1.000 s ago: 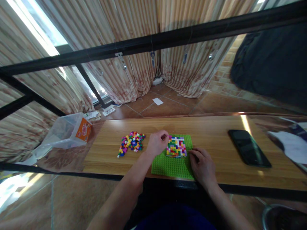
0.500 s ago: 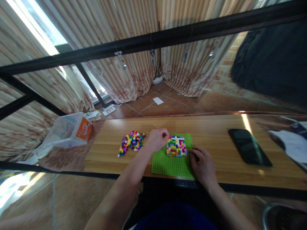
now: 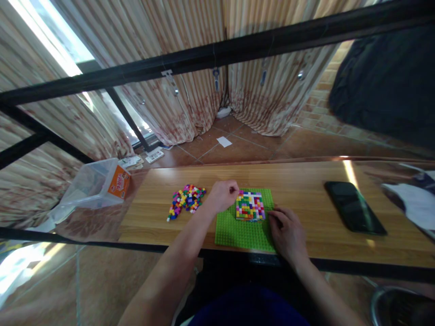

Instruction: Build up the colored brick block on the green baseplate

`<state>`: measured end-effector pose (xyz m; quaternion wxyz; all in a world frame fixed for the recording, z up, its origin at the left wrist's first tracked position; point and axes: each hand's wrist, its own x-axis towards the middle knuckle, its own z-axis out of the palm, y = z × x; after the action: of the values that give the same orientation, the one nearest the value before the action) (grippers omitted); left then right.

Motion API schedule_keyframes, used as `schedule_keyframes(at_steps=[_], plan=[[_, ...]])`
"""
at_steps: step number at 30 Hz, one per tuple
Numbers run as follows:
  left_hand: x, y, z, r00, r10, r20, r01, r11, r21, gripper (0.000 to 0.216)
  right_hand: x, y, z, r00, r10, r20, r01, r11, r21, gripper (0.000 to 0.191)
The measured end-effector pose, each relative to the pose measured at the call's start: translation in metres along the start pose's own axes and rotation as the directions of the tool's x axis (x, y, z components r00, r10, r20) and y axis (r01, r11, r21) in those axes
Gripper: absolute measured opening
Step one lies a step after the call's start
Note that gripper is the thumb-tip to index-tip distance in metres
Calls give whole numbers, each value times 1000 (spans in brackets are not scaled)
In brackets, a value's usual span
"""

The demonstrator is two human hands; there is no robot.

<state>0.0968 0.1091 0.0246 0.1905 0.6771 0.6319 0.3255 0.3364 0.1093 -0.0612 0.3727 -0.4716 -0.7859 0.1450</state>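
Note:
A green studded baseplate (image 3: 243,235) lies on the wooden table, with a square, multicoloured build of small toy bricks (image 3: 250,207) on its upper part. My left hand (image 3: 222,195) is closed in a pinch at the build's far left corner. Whatever sits between its fingertips is too small to make out. My right hand (image 3: 288,233) is curled at the right edge of the baseplate, thumb and fingers closed against that edge. Left of the plate, beyond my left forearm, spreads a pile of loose coloured bricks (image 3: 186,199).
A black phone (image 3: 353,207) lies on the right of the table (image 3: 306,181). On the floor to the left stands a clear plastic box (image 3: 93,183) with an orange label. A black metal bar (image 3: 197,58) crosses in front of striped curtains.
Both hands stay almost where they were, the left still pinched at the build's far left corner. The view has shifted very slightly.

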Motion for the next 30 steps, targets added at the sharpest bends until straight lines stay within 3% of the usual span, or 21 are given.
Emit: schedule_keyframes(at_steps=[11, 17, 23, 30], plan=[[-2, 2, 5, 1000, -1, -14, 1, 1000, 16, 16, 0, 1, 0, 1000, 4, -10, -4, 1000, 9, 26], [-14, 1, 14, 995, -49, -82, 46, 998, -35, 12, 0, 5, 2, 999, -26, -21, 26, 1000, 12, 25], [-58, -1, 32, 948, -145, -282, 100, 980, -170, 42, 0, 10, 4, 999, -48, -9, 48, 999, -3, 27], [-129, -7, 29, 928, -193, -318, 157, 978, -135, 36, 0, 11, 4, 999, -51, -6, 51, 999, 17, 31]])
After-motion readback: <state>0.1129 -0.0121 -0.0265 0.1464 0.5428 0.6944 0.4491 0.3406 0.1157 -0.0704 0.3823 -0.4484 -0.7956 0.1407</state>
